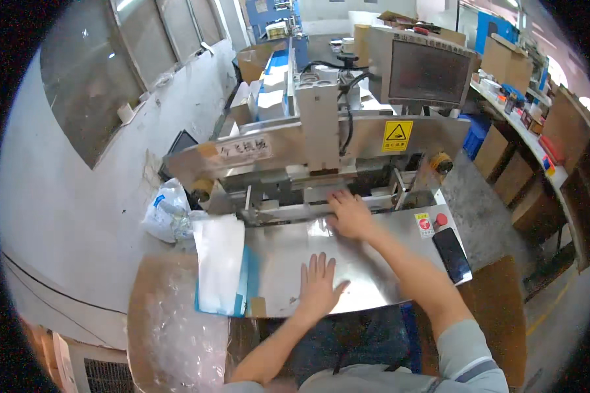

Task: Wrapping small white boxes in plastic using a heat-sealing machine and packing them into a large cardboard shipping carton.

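My left hand (319,286) lies flat with its fingers spread on the bare metal worktop (373,278) of a machine. Farther forward, my right hand (351,215) reaches to the machine's working gap, fingers stretched out and slightly blurred. Its fingertips are by a pale flat piece (316,194) under the press head (321,171); whether they touch it I cannot tell. Neither hand grips anything. To the left of my hands, a stack of white sheets (219,262) rests on a teal sheet or folder (249,278) at the worktop's edge.
A black phone (451,254) and a red button (441,220) are at the worktop's right end. A metal crossbar (367,139) spans the machine below a monitor (429,72). Cardboard with clear plastic (180,327) stands at the near left, a plastic bag (166,211) beyond it.
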The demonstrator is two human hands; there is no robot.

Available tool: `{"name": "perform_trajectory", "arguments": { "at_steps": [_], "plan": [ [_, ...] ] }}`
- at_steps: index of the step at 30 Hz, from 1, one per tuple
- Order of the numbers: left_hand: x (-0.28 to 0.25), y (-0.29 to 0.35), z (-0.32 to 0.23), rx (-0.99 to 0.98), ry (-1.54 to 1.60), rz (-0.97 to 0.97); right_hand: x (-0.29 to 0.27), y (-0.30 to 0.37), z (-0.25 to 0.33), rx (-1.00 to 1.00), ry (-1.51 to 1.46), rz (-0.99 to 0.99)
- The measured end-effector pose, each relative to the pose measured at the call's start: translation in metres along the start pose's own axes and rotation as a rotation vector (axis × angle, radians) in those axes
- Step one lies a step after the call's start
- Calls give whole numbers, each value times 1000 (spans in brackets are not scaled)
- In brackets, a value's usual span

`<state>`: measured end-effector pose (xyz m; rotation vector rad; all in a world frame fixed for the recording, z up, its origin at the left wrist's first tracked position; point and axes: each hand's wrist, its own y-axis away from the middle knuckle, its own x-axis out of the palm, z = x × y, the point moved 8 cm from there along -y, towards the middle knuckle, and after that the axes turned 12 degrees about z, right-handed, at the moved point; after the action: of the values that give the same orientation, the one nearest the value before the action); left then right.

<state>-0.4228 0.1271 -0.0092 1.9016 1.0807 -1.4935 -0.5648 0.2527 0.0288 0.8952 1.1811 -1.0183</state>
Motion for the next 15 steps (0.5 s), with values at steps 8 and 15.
{"name": "perform_trajectory", "arguments": {
  "at_steps": [8,15],
  "plan": [
    [-5,34,-5,-22,56,-144,8,-12,-4,30,41,9],
    [-6,39,-4,-46,44,-176,-3,-11,4,6,19,36]
  ]
}}
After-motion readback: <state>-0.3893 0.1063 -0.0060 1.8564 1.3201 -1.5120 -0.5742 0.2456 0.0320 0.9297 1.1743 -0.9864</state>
